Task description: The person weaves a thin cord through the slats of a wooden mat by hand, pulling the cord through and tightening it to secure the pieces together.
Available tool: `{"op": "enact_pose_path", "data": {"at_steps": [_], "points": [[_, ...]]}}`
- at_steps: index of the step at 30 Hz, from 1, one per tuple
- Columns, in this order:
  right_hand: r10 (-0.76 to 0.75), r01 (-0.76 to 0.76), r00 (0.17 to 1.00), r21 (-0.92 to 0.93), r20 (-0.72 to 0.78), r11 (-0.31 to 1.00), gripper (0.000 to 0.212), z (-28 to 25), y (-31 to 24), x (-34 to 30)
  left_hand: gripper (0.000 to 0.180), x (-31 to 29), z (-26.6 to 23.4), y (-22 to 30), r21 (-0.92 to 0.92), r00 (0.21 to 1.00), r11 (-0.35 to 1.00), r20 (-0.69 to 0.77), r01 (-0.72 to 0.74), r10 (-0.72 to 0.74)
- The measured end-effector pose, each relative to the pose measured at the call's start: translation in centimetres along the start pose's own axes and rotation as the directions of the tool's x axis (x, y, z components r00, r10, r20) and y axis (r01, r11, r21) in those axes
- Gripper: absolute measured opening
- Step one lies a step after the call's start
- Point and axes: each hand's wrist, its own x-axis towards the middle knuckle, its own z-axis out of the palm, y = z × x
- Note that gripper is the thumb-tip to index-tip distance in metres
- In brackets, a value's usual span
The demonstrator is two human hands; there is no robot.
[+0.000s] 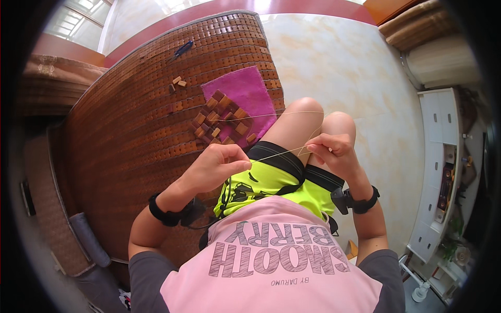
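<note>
Pinched in the fingertips of the left hand (219,163) and right hand (336,150), a thin, pale-yellow thread (277,155) stretches straight above the lap, another strand curving to the checkered brown wooden-tile piece (222,119) far left.

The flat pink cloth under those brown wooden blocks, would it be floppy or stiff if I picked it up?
The flat pink cloth would probably flop, since it looks thin. Lifting it might tip or slide the brown wooden blocks, since many rest on it.
</note>
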Motion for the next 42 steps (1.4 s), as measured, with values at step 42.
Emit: {"op": "enact_pose_path", "data": {"at_steps": [42], "points": [[-0.160, 0.177, 0.983, 0.234, -0.091, 0.956, 0.010, 0.2, -8.1, 0.0, 0.004, 4.7, 3.5, 3.8, -0.315, 0.946, 0.896, -0.186, -0.312, 0.264]]}}
